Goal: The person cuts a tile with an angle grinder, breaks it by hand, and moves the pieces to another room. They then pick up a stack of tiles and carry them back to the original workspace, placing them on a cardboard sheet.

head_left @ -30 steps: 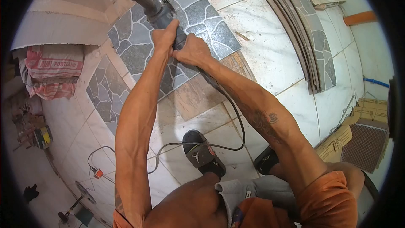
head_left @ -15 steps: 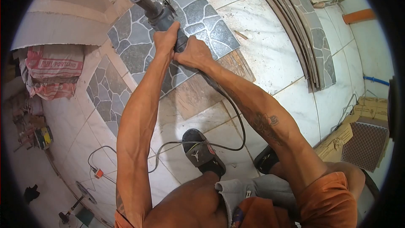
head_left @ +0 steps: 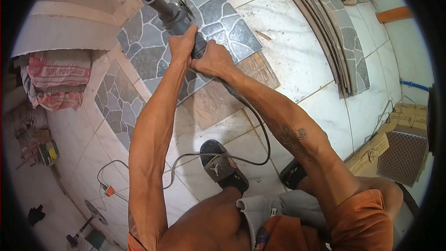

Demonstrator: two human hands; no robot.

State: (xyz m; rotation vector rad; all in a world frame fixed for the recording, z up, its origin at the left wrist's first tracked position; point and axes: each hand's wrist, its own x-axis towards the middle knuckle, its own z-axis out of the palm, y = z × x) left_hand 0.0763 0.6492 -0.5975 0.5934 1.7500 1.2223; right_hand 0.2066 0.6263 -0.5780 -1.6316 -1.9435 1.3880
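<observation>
Both of my hands are wrapped round the dark body of an angle grinder [head_left: 175, 22]. My left hand [head_left: 182, 45] grips it nearer the head, its thumb along the top. Behind it, my right hand [head_left: 216, 60] closes round the rear end, where the black power cord [head_left: 251, 107] comes out. The grinder's side handle [head_left: 156, 3] sticks out toward the far left. Its thin disc [head_left: 182, 3] stands edge-on at the surface of a grey stone-patterned tile [head_left: 218, 11], with pale dust beside it. Under the tile lies a worn wooden board [head_left: 260, 72].
A stack of similar tiles [head_left: 325, 42] leans at the right. Another patterned tile [head_left: 114, 97] lies at the left, near cement bags [head_left: 60, 76]. Cardboard [head_left: 371, 153] sits at the lower right. The cord loops across my sandalled foot [head_left: 218, 162]; an orange plug [head_left: 109, 190] lies left.
The grinder and its side handle have shifted very slightly left in view, along with the tile. Both hands keep the same grip.
</observation>
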